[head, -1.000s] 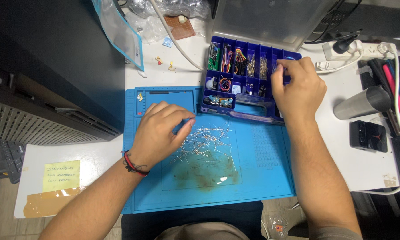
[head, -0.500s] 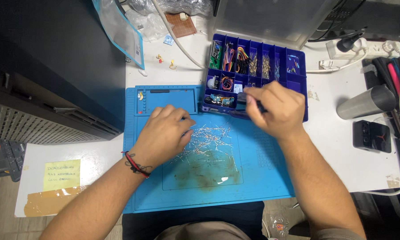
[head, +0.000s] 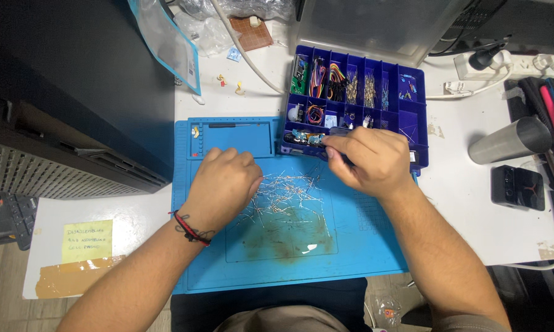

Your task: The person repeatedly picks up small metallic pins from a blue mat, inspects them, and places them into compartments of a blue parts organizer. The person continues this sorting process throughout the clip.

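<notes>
Where mat (head: 375, 246) ends, hands (head: 225, 184) mid-mat.

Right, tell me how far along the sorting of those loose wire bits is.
Done: several organizer box compartments already hold parts. In hand: right hand at the box's front edge, left hand on the pile. Left: many loose leads scattered on the blue mat.

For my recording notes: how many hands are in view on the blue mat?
2. The left hand rests on the blue mat beside the pile of wire leads; the right hand is at the organiser box edge. None appear hidden.
</notes>
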